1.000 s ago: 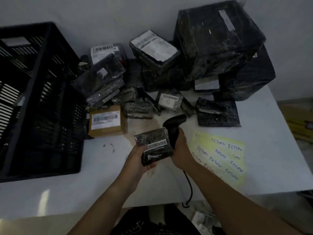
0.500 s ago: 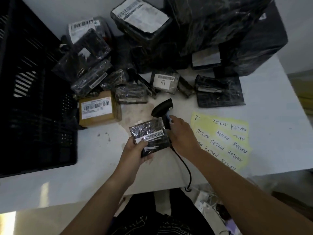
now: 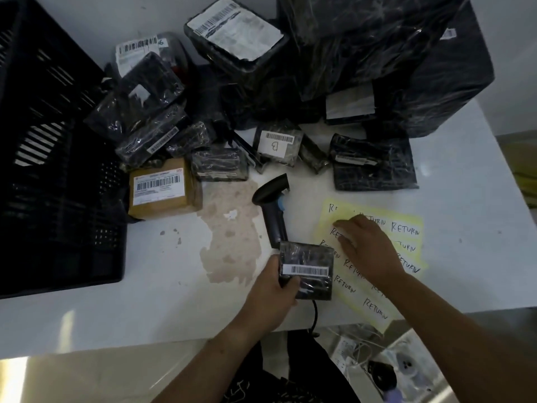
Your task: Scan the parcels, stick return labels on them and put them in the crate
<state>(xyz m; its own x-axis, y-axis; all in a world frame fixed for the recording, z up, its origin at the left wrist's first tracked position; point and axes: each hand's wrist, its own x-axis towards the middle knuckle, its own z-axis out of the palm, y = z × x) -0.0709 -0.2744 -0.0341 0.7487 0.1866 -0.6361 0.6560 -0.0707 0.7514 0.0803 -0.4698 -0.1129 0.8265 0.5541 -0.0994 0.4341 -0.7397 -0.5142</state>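
Quick status from us: we reckon we're early in the job. Our left hand [image 3: 270, 289] is gripping the small parcel [image 3: 306, 269], thumb curled over its barcode face, holding it low over the table [image 3: 145, 286] near the 6 o'clock edge. No return sticker shows on that face yet. Our right hand [image 3: 366, 245] is at the parcel's 3 o'clock, fingers laid out fairly straight on the yellow label sheet [image 3: 406, 228], fingertips up by its top-left corner. We can't tell if a label has lifted.

The scanner [image 3: 271, 205] lies loose on the table at the parcel's 12 o'clock, handle end tucked under it. So our guess is the scan's done and sticking is the step in hand. After that it goes into the crate [image 3: 58, 170] at 9 o'clock. It's too dark in there to say whether anything's inside.

Plenty left: the pile [image 3: 151, 126] of wrapped parcels runs from 10 to 1 o'clock, with a brown box [image 3: 164, 189] right beside the crate and big wrapped boxes [image 3: 377, 53] behind.

In the way? Not much. The route to the crate passes over a stain [image 3: 232, 234] on the tabletop. The scanner cable [image 3: 315, 315] drops off the near edge just under the parcel, so it could snag.
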